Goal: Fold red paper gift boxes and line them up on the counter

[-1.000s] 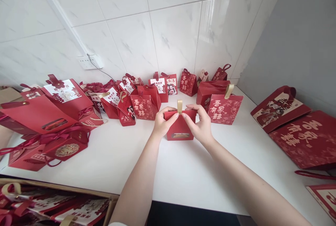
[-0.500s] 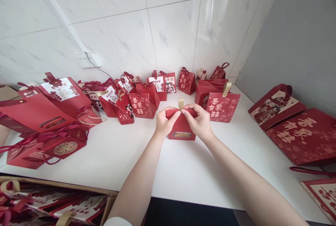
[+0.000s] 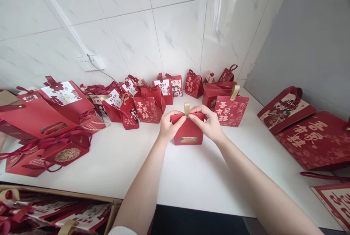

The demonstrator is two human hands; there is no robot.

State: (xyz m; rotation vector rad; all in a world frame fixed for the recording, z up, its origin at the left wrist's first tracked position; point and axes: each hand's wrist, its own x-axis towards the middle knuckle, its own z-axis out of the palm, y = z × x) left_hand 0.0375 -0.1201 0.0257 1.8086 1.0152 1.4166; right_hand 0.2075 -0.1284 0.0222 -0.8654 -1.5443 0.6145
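A small red gift box (image 3: 188, 131) stands upright on the white table, its oval window near the bottom facing me. At its top edge a gold ribbon loop (image 3: 187, 108) sticks up. My left hand (image 3: 171, 125) pinches the top edge left of the loop, thumb in front and fingers behind. From the other side my right hand (image 3: 206, 122) grips the same edge, its thumb tip almost meeting the left one beside the ribbon's base. Both hands are closed on the box. Just behind the right hand stands a red gift box with gold lettering (image 3: 232, 111).
Several red gift boxes (image 3: 149, 109) stand along the tiled wall. More boxes crowd the left, including one with a gold medallion (image 3: 67, 155). A carton (image 3: 113, 209) of folded boxes sits front left. Large red boxes (image 3: 317, 138) lie at right. A socket (image 3: 90, 63) is on the wall.
Both hands stay on the top edge of the box, with the thumbs slightly shifted near the ribbon loop. The whole view has moved a little; the boxes around stay in place.
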